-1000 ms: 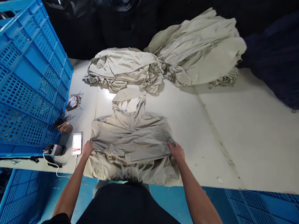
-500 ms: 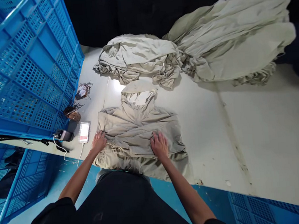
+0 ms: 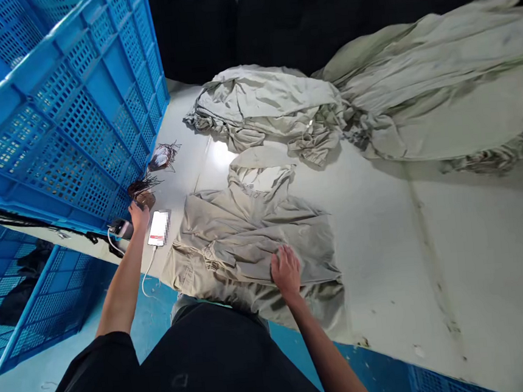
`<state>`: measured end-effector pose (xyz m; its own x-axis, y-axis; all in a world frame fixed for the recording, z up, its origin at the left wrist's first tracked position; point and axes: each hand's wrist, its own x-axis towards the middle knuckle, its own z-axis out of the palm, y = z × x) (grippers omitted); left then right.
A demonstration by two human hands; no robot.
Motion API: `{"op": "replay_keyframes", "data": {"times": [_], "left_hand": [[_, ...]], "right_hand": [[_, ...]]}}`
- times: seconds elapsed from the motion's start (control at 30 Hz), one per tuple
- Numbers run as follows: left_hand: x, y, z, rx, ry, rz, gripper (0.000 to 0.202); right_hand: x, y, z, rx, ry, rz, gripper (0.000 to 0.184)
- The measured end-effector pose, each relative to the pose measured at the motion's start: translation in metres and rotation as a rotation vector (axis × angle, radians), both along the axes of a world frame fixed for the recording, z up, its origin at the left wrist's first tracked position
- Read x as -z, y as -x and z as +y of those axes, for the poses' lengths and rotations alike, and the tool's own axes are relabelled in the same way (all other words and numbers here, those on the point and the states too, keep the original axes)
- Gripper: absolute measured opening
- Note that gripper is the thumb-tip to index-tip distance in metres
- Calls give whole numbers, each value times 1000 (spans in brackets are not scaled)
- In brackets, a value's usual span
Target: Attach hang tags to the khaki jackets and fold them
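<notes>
Khaki garment [image 3: 251, 233], part-folded at the near edge of the surface [image 3: 384, 240], looks light, limp, likely to slip open, best gripped along folded edges; right hand [image 3: 286, 271] presses it, fingers spread flat, left hand [image 3: 138, 214] by tag bundle [image 3: 144, 188], fingers unreadable

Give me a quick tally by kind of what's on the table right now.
Beige garment lots: 3 (flat garment under the right hand, crumpled heap, big pile)
String bundles: 2 (far bundle, near bundle)
Devices: 2 (white phone, dark device)
Blue crate: 1
Total: 8
</notes>
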<state>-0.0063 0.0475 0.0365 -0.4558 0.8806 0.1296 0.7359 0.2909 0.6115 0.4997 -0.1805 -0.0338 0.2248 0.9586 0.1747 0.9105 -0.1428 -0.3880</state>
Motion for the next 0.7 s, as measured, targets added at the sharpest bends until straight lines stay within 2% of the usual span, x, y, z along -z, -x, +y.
{"op": "replay_keyframes", "data": {"times": [0.1,0.2,0.4,0.53,0.7], "left_hand": [[-4,0,14,-103,-14,-64,42],[-6,-1,18,-141,-33,-124,32],[-14,5,17,-106,-28,-32,21],[-22,8,18,0,9,37,15],[-25,14,18,100,42,75,17]], "right_hand": [[0,6,0,-20,-39,35,52],[-3,5,0,-10,-43,48,51],[-5,-3,-9,44,-60,75,49],[-3,-7,-19,68,-44,83,49],[1,-14,-30,96,-7,87,51]]}}
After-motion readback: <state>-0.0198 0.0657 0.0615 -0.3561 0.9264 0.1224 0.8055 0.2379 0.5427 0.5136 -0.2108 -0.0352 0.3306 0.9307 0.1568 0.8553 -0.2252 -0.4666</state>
